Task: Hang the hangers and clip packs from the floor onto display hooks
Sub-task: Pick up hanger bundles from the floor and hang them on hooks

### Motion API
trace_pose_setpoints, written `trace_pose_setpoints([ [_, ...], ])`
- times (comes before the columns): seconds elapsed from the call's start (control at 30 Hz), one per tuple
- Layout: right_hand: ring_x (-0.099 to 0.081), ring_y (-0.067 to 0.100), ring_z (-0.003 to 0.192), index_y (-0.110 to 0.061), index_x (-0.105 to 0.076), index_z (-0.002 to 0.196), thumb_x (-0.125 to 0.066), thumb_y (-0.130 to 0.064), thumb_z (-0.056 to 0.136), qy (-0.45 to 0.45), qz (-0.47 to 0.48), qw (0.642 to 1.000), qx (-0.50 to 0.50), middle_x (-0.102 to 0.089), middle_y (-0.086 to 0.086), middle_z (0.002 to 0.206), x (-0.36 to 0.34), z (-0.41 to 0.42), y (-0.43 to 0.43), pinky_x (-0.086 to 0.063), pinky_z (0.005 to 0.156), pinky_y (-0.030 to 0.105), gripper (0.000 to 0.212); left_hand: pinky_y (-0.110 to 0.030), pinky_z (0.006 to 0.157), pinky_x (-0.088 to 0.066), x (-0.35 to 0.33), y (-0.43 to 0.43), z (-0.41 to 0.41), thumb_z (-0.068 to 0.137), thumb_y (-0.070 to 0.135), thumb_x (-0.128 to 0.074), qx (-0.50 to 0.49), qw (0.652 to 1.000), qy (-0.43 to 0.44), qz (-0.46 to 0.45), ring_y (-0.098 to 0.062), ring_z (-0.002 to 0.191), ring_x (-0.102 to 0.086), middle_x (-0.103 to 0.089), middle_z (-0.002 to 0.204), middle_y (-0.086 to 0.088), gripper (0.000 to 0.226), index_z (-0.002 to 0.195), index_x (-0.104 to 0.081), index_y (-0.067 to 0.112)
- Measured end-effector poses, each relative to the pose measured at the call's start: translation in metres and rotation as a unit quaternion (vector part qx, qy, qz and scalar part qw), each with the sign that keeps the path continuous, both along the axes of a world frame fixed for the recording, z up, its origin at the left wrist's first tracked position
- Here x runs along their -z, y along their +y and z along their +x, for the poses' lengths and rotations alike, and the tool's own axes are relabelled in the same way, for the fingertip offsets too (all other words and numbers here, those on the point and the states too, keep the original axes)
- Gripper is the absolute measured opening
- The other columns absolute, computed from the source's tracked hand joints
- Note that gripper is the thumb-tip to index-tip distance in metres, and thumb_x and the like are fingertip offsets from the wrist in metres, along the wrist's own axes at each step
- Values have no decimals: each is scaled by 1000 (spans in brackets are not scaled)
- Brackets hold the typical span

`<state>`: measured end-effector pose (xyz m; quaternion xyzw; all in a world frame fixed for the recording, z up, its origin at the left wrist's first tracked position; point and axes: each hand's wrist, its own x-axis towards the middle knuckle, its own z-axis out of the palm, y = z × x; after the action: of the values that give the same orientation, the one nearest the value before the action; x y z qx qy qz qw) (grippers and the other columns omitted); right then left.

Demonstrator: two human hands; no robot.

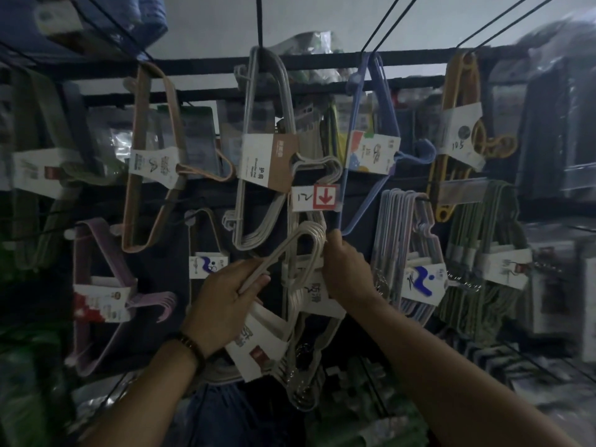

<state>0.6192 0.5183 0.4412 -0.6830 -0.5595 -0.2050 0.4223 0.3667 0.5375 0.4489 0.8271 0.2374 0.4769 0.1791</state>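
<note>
Fingers of left hand (225,295) and right hand (346,269) clutch cream hanger pack (281,253) mid-frame; price tag (314,197) hangs just above.

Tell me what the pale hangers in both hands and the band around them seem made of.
Pale hangers: probably coated wire or thin plastic; slim round rods, smooth matte off-white, tight bends. Band: looks like printed card; flat, folded, white with print. Dim, blurred footage leaves both open.

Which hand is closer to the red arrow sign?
Right. The right hand sits just below the red arrow sign; the left hand is lower and farther left. Both hold the white hangers.
</note>
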Motion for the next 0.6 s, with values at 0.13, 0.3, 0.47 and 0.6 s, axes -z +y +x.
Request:
trace_pose_setpoints([
  [0.13,-69,39,86,-16,-39,112,-47,-20,106,46,-102,993,30,-68,14,102,1,8,17,-49,63,44,11,-24,82,-59,11,8,-3,105,34,-60,-35,999,15,-21,-1,87,-73,-75,108,17,25,127,-71,36],
  [0.3,-70,36,102,-15,-44,117,-51,-16,105,104,-188,976,32,-68,14,112,-24,11,42,-62,82,51,14,-24,71,-55,11,16,-5,106,41,-56,-107,988,108,5,2,76,-69,-72,77,14,13,114,-66,39],
  [0.47,-64,34,117,-8,-56,136,-52,-15,106,53,-289,955,32,-61,15,133,-44,14,59,-52,83,39,31,-30,66,-48,23,25,2,103,51,-56,-126,986,105,-8,-2,71,-63,-65,75,15,12,104,-60,40],
  [0.6,-72,29,98,-13,-69,113,-44,-35,109,99,-291,952,9,-71,11,112,-40,14,36,-63,89,45,33,-33,77,-54,37,28,10,96,72,-43,-110,992,47,-31,-10,87,-69,-72,94,9,44,121,-62,41],
])
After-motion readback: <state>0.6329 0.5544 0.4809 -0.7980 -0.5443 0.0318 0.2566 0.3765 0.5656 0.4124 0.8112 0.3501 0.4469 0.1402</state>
